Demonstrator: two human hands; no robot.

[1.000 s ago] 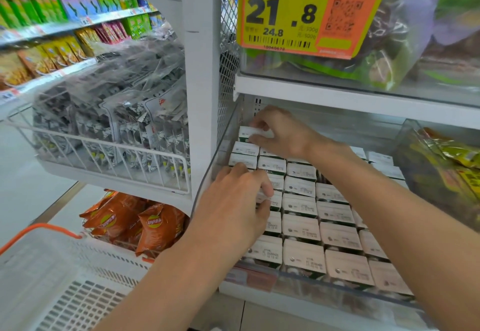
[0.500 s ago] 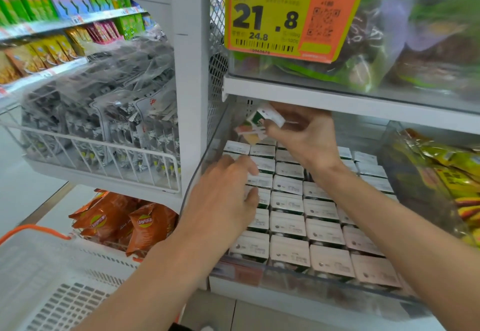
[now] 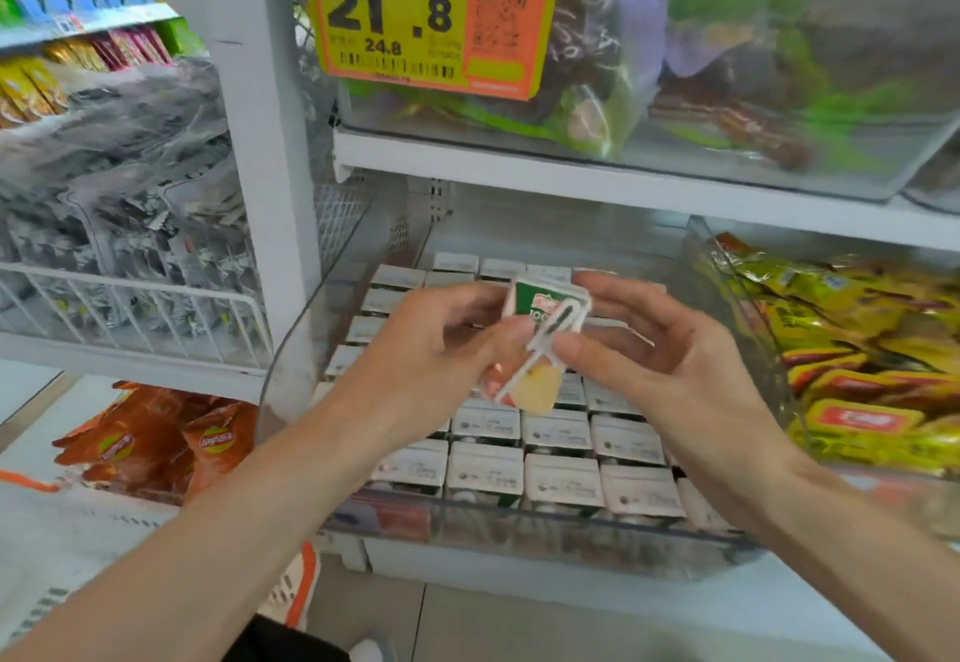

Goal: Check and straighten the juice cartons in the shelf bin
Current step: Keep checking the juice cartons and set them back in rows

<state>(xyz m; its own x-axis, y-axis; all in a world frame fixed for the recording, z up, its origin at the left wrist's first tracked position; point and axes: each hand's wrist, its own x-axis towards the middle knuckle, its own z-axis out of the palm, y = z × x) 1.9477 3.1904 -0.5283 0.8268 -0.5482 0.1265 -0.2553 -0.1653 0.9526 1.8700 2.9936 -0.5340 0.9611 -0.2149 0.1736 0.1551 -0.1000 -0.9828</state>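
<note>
I hold one juice carton (image 3: pixel 546 304), green on top with a wrapped straw across its face, tilted above the clear shelf bin (image 3: pixel 519 524). My left hand (image 3: pixel 431 355) grips it from the left with curled fingers. My right hand (image 3: pixel 654 349) pinches it from the right, thumb on the straw side and fingers behind its top. Below, several rows of juice cartons (image 3: pixel 563 485) stand upright in the bin, white tops showing. The hands hide the middle rows.
A yellow and orange price tag (image 3: pixel 431 12) hangs from the shelf above. A clear bin of yellow snack packs (image 3: pixel 857 349) stands right of the cartons. At left are a wire basket of grey packets (image 3: pixel 130 256), orange crisp bags (image 3: pixel 156 443) and a white shopping basket (image 3: pixel 62 547).
My right hand lifted one carton out of the back row and brought it forward. My left hand left the carton tops and took hold of it too.
</note>
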